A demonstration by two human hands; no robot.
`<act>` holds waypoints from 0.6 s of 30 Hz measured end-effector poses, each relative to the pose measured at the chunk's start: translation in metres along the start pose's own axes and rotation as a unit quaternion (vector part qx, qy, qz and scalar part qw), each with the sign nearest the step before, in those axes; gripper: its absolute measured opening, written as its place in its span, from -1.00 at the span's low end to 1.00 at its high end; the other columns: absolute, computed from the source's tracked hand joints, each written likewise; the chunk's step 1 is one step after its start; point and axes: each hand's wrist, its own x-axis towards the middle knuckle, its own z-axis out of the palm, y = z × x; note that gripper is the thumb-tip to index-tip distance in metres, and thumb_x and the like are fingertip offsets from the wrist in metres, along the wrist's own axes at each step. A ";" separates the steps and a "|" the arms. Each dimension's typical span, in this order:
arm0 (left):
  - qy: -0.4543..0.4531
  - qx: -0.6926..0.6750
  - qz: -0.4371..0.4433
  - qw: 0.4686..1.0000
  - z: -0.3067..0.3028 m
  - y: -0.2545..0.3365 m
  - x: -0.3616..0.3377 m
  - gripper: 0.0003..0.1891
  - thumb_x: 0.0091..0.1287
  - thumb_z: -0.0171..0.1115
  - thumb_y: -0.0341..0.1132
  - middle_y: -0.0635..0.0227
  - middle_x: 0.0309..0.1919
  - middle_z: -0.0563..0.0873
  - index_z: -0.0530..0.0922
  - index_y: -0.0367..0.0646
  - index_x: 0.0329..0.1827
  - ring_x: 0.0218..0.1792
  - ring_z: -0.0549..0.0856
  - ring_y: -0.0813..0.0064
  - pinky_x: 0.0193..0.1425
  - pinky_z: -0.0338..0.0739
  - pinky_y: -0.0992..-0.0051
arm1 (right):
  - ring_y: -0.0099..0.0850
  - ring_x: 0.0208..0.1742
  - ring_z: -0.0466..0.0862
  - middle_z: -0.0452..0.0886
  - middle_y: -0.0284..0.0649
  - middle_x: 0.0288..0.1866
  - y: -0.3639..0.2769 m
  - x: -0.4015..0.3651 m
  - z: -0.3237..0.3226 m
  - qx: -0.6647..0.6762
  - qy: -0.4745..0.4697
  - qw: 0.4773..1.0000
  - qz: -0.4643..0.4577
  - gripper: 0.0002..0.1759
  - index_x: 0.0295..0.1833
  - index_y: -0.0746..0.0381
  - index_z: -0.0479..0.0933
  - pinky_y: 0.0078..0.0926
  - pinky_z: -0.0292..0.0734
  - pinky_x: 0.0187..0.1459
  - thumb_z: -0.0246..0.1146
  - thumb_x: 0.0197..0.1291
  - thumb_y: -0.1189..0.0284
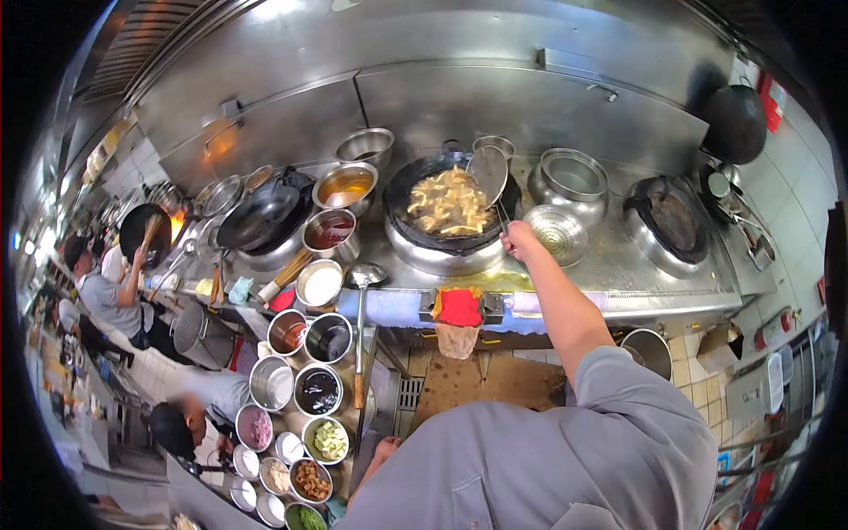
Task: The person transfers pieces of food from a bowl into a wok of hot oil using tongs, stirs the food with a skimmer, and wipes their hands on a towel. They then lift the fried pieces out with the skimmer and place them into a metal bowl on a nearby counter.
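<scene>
My right hand point(519, 241) is closed round the handle of a mesh strainer point(488, 173), whose basket is at the right side of a large wok point(415, 231). Pale golden pieces of food point(449, 201) fill the middle of that wok. A perforated metal bowl point(555, 236) lies on the steel counter just right of my hand. Low beside my body, my left hand point(383, 450) is near the small bowls of ingredients; its fingers are too small and partly hidden to make out.
A ladle point(362, 276) lies by the pots of orange oil point(345, 187) and red sauce point(330, 229). Another wok point(265, 215) sits left, a burner point(670, 218) right. Co-workers are at the left, one holding a wok point(146, 236), another bending near the bowls point(316, 479).
</scene>
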 end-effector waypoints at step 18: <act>0.002 0.066 -0.030 0.997 -0.008 0.104 -0.110 -0.73 0.25 -0.03 -0.16 0.23 -0.31 0.63 0.53 -0.13 -0.20 -0.28 0.62 0.28 -0.26 0.49 0.37 | -0.62 -0.71 0.27 0.45 -0.21 -0.44 -0.010 -0.049 -0.009 -0.144 -0.164 0.975 -0.045 -0.82 -0.11 0.23 0.31 -0.71 0.16 -0.76 -0.12 0.32 0.38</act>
